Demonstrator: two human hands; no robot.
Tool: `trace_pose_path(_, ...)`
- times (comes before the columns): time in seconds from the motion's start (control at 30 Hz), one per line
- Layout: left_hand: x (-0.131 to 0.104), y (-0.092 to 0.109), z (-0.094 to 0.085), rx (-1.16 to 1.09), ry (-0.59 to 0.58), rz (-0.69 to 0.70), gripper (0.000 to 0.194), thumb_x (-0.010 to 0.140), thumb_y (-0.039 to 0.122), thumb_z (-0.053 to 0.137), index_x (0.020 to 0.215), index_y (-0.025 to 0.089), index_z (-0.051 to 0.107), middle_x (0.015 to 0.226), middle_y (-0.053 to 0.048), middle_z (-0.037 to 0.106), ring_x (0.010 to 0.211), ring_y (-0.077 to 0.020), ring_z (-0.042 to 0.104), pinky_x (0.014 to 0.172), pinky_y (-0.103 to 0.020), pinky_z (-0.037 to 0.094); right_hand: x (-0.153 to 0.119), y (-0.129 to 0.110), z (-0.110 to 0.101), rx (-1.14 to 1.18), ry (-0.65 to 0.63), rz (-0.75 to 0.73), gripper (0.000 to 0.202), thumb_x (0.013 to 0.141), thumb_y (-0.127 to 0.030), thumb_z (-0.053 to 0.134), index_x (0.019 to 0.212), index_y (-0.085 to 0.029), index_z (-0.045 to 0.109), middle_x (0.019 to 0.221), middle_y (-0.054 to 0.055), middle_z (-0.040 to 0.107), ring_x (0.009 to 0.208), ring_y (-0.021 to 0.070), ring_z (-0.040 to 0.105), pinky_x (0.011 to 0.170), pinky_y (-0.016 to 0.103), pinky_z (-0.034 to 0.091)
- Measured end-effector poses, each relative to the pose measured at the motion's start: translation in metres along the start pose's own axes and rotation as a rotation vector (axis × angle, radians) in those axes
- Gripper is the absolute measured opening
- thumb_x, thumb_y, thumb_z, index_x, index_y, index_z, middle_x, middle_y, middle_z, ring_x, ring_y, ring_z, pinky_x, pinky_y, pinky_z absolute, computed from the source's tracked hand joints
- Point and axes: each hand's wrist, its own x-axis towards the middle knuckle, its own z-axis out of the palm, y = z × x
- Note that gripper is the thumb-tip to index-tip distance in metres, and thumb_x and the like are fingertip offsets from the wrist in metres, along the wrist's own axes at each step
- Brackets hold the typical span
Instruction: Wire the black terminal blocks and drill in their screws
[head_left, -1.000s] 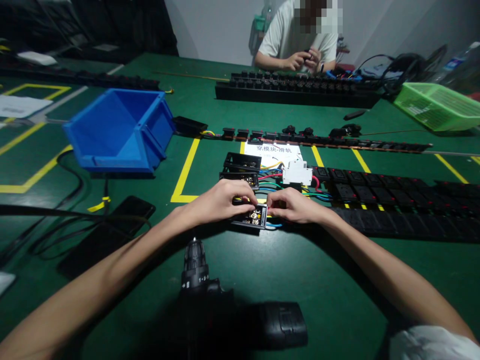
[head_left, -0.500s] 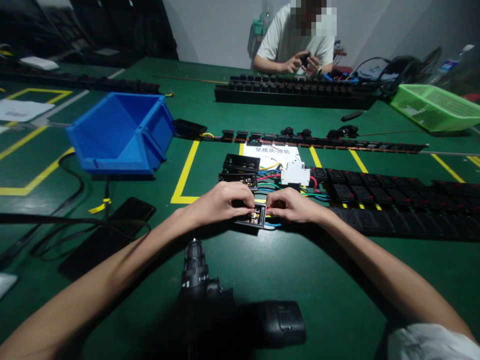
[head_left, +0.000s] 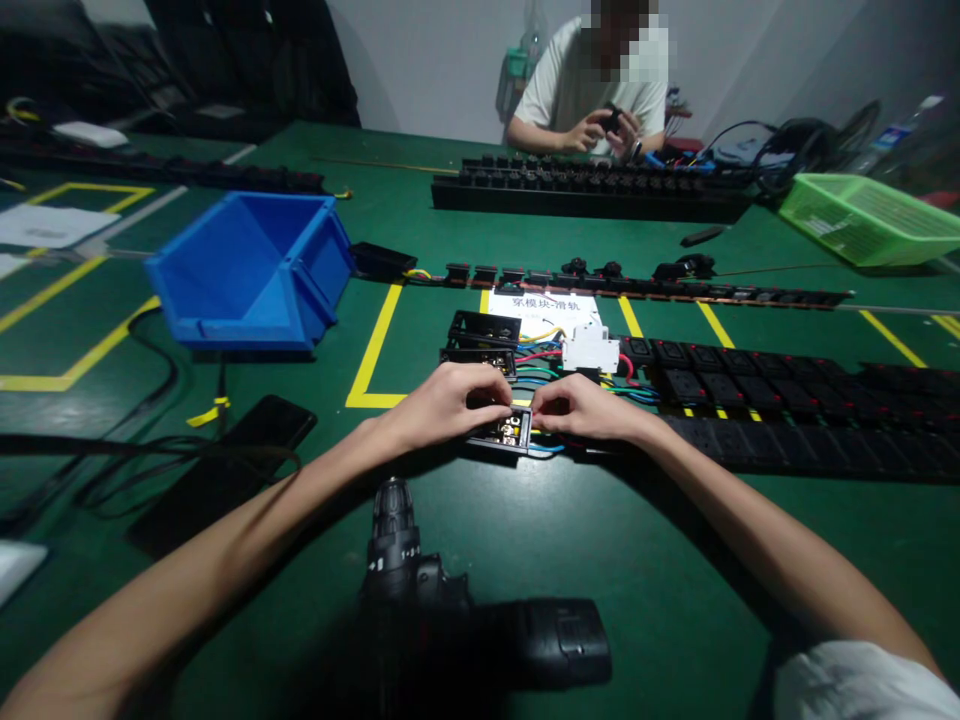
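Observation:
A small black box with brass terminals (head_left: 510, 432) lies on the green table, wires leaving its right side. My left hand (head_left: 459, 402) is closed in a pinch at the box's upper edge. From the right, my right hand (head_left: 581, 408) pinches at the same box's corner, by the red wire. What lies between either set of fingertips is too small to make out. Behind them are two similar black boxes (head_left: 484, 328) and a white breaker (head_left: 590, 349), wired to black socket strips (head_left: 750, 375).
A power drill (head_left: 409, 550) lies in front of my hands. Left are a blue bin (head_left: 240, 280), a black phone (head_left: 225, 470) and cables. A green basket (head_left: 862, 215) stands at the back right. Across the table a person (head_left: 592, 100) holds a small black part.
The view has shifted slightly. My left fingers have moved a little at the box's edge, and more of its terminals shows. My right hand stays nearly in place.

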Motion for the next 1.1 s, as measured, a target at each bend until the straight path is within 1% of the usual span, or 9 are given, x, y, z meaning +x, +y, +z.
trace_pose_path(0.13,-0.001,0.001,-0.001,-0.073,0.018,-0.027,0.011,0.088,0.025,0.063,0.091,0.015,0.067,0.085,-0.002,0.068,0.075,-0.0122,0.063,0.069,-0.023,0.048,-0.004,-0.006,-0.004,-0.020,0.016,0.021,0.028,0.090,-0.033,0.056,0.102,-0.011,0.067,0.077,0.002,0.062,0.064,0.0111,0.051,0.059,0.022,0.036)
trace_pose_path(0.3,-0.003,-0.006,0.000,-0.106,0.016,-0.070,0.010,0.088,0.023,0.061,0.091,0.015,0.067,0.086,-0.003,0.068,0.077,-0.0132,0.064,0.072,-0.025,0.050,-0.027,-0.050,0.002,-0.299,0.337,-0.050,0.026,0.091,-0.029,0.055,0.110,-0.014,0.064,0.104,0.010,0.068,0.091,0.0200,0.061,0.080,0.031,0.045)
trace_pose_path(0.4,-0.003,-0.011,0.000,0.009,-0.007,-0.049,0.014,0.089,0.023,0.060,0.096,0.015,0.069,0.089,-0.005,0.069,0.081,-0.0150,0.064,0.075,-0.028,0.050,-0.047,-0.093,0.034,-0.255,0.187,-0.122,0.031,0.090,-0.032,0.057,0.118,-0.018,0.060,0.110,0.010,0.066,0.097,0.0208,0.061,0.084,0.033,0.047)
trace_pose_path(0.53,-0.003,-0.011,-0.002,0.088,-0.027,0.015,0.018,0.091,0.022,0.056,0.100,0.016,0.071,0.095,-0.007,0.070,0.089,-0.0166,0.064,0.082,-0.029,0.048,-0.061,-0.135,0.100,-0.344,-0.055,-0.170,0.089,0.072,-0.056,0.073,0.144,-0.016,0.039,0.135,0.019,0.052,0.108,0.0311,0.058,0.087,0.042,0.049)
trace_pose_path(0.6,-0.003,-0.010,-0.005,0.081,-0.049,0.020,0.019,0.091,0.022,0.056,0.100,0.016,0.072,0.095,-0.007,0.071,0.089,-0.0165,0.065,0.081,-0.029,0.049,-0.061,-0.143,0.128,-0.391,-0.067,-0.132,0.097,0.074,-0.050,0.073,0.151,-0.016,0.025,0.135,0.021,0.050,0.102,0.0309,0.059,0.077,0.041,0.051)
trace_pose_path(0.7,-0.004,-0.008,-0.009,0.078,-0.092,0.021,0.018,0.088,0.020,0.060,0.100,0.015,0.073,0.095,-0.007,0.072,0.086,-0.0165,0.067,0.080,-0.028,0.050,-0.057,-0.146,0.154,-0.508,-0.034,-0.077,0.090,0.080,-0.023,0.060,0.154,-0.010,0.011,0.121,0.024,0.056,0.085,0.0281,0.060,0.060,0.036,0.048)
trace_pose_path(0.8,-0.004,-0.008,-0.012,0.067,-0.121,0.008,0.019,0.083,0.016,0.064,0.099,0.015,0.074,0.092,-0.006,0.074,0.083,-0.0161,0.068,0.077,-0.028,0.050,-0.054,-0.143,0.158,-0.526,-0.049,-0.061,0.093,0.075,-0.012,0.053,0.155,-0.009,0.005,0.110,0.021,0.058,0.076,0.0242,0.059,0.055,0.033,0.044)
trace_pose_path(0.97,-0.004,-0.005,-0.014,0.097,-0.073,0.043,0.016,0.081,0.014,0.064,0.094,0.015,0.074,0.088,-0.005,0.074,0.079,-0.0156,0.067,0.075,-0.027,0.050,-0.070,-0.144,0.140,-0.302,-0.091,0.026,0.098,0.073,-0.026,0.066,0.154,-0.021,0.012,0.117,0.016,0.058,0.087,0.0258,0.062,0.067,0.034,0.049)
trace_pose_path(1.1,-0.005,-0.001,-0.017,0.102,-0.091,0.091,0.018,0.082,0.014,0.062,0.097,0.014,0.073,0.091,-0.007,0.073,0.081,-0.0159,0.067,0.076,-0.028,0.051,-0.103,-0.140,0.123,0.083,0.072,0.084,0.094,0.071,-0.041,0.073,0.149,-0.027,0.024,0.119,0.012,0.062,0.094,0.0264,0.065,0.078,0.037,0.053)
